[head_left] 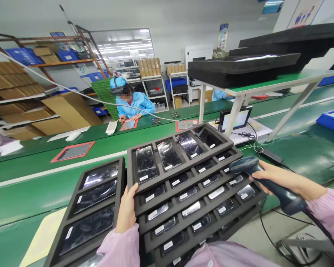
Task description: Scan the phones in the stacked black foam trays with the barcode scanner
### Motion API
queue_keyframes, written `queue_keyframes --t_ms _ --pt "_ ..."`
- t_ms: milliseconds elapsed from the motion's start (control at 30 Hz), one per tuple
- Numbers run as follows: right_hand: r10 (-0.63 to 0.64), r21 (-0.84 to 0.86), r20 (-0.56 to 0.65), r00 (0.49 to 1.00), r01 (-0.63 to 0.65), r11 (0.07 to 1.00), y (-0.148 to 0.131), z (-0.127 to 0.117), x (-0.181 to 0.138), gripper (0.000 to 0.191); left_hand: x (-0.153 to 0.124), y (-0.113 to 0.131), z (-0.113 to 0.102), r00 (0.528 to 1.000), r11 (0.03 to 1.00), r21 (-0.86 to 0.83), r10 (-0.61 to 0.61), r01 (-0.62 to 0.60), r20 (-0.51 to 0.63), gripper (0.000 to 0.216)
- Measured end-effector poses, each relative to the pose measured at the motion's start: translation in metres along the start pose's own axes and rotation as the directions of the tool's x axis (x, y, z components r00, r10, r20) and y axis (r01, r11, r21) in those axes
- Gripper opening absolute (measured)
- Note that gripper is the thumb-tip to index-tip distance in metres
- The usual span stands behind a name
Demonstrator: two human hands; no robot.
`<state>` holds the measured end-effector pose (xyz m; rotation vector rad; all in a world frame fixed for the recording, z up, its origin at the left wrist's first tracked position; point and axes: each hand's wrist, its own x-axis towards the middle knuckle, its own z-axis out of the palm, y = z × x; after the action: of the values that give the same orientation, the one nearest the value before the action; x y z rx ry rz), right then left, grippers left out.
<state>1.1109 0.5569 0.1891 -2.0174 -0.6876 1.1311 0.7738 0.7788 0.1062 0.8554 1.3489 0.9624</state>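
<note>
My left hand (127,209) grips the near left corner of the top black foam tray (180,167), its thumb over the rim. That tray holds a row of dark phone-like panels, such as this labelled panel (146,163). Below it, more trays (187,217) are stacked in steps, each exposing labelled panels. In my right hand (269,178) is a dark barcode scanner (244,165), its head over the right end of the stack and its cable hanging down. Left of my left hand lies another foam tray (121,181) with large dark panels.
A green conveyor bench (13,193) runs across, with red-edged sheets (74,151) on it. A co-worker in blue (136,103) sits opposite. At right, a raised stand (303,79) carries black foam trays (239,70); a small monitor (236,119) sits beneath. A yellow sheet (43,237) lies left.
</note>
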Motion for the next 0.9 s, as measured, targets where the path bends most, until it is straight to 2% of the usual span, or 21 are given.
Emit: queue_keyframes --t_ms 100,200,300,367,567,733,900 --pt "-0.037 0.007 -0.023 0.999 0.037 0.999 0.004 0.002 -0.002 0.035 0.0 0.0 0.0 1.0 1.0 -0.019 -0.013 0.013 -0.011 0.06" --pt "-0.009 0.019 -0.018 1.0 0.009 1.0 0.004 0.0 -0.003 0.04 0.001 -0.001 0.0 0.999 0.999 -0.031 -0.038 0.038 -0.019 0.054" --pt "0.003 0.036 -0.022 1.0 -0.002 0.999 0.002 0.003 -0.007 0.043 0.003 -0.003 0.0 1.0 0.999 -0.037 -0.001 0.001 0.003 0.049" --pt "-0.018 0.039 -0.023 1.0 0.019 0.999 0.002 0.011 -0.01 0.042 0.004 -0.003 0.0 1.0 0.999 -0.037 0.015 -0.015 0.009 0.05" --pt "0.005 0.045 0.143 0.99 -0.011 0.999 0.008 0.054 -0.012 0.049 0.003 -0.004 -0.002 1.0 1.0 -0.022 0.014 -0.014 0.021 0.049" --pt "-0.045 0.055 0.072 0.996 0.041 0.998 0.005 0.073 -0.016 0.037 0.006 -0.007 -0.004 0.998 0.998 -0.049 0.044 -0.041 0.054 0.042" --pt "-0.006 0.055 0.083 0.997 0.001 0.999 0.0 0.076 -0.022 0.043 0.009 -0.011 -0.006 0.997 0.994 -0.096 0.048 -0.042 0.063 0.04"
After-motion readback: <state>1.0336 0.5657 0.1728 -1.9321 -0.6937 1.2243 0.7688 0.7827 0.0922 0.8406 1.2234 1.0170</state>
